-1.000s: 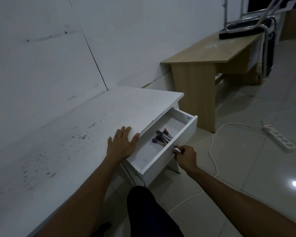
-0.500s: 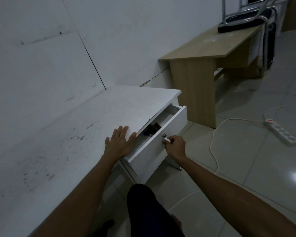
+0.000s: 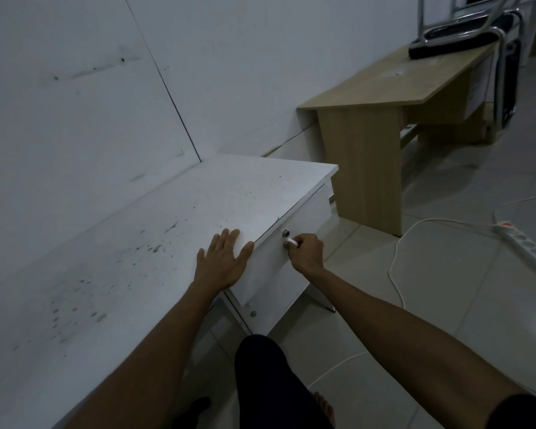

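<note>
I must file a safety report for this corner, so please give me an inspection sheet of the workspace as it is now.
Surface: white desk, top marked with dark specks.
Job's things: drawer looks shut; lock just above the white handle.
Clutter: nothing seen.
Hands: left hand flat on the desk edge, fingers straight; right hand pinches the handle.
Cables: white cable loops over the floor to a power strip.
Surroundings: wooden desk with a chair resting on it; white wall.
</note>
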